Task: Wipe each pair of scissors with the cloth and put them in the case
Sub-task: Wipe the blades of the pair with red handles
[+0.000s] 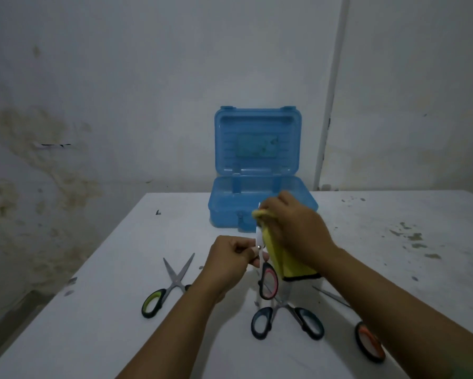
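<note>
The left hand is closed around the pink-handled scissors, held upright above the bench. The right hand is clenched on the yellow cloth, pressing it over the blades. Three pairs wait unwiped on the bench: green-handled scissors near left, blue-handled scissors in the middle, orange-handled scissors near right. The open blue case stands at the far edge; I cannot tell whether it holds anything. Judging by this, most of the work remains.

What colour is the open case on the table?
Translucent blue case, seen best in the head view.
</note>
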